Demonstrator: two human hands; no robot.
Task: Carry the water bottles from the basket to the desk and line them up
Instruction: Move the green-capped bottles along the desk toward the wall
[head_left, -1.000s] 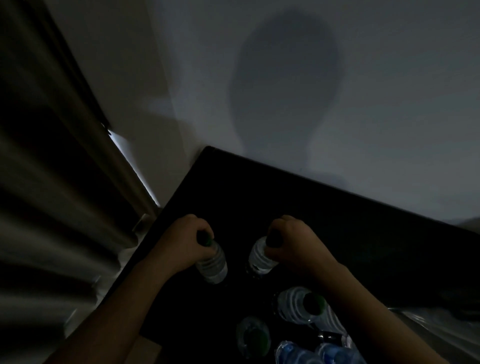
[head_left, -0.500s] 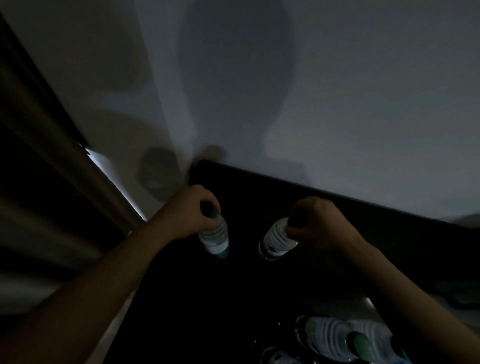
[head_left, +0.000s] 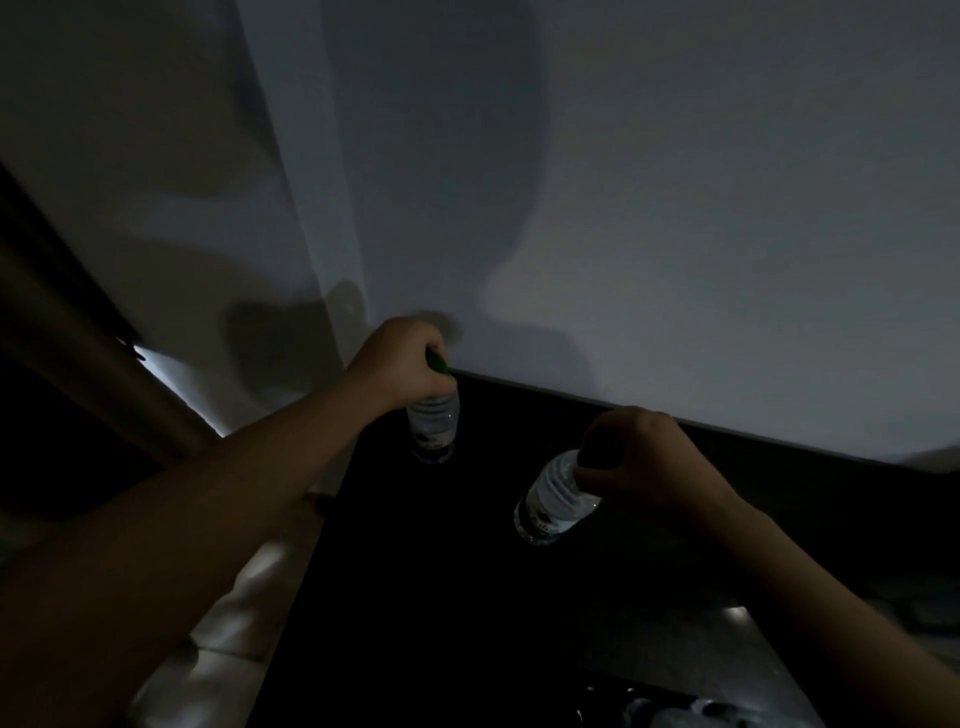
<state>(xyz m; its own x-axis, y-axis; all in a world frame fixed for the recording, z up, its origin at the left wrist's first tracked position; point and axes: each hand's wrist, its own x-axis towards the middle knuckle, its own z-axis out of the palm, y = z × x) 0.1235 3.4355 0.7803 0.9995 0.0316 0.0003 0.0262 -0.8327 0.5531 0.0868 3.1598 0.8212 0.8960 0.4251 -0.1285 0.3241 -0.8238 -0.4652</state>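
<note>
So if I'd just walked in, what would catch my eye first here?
Two hands in dim light, each gripping a small water bottle by its top. The left hand holds the green-capped bottle by the far left corner of the black desk, and the right hand holds the second bottle nearer the camera. Behind them, a big rounded shadow falls on the pale wall.

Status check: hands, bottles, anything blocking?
Left hand grips left bottle by the neck, near back edge of desk. Right hand holds right bottle, tilted. Nothing seen blocking.
</note>
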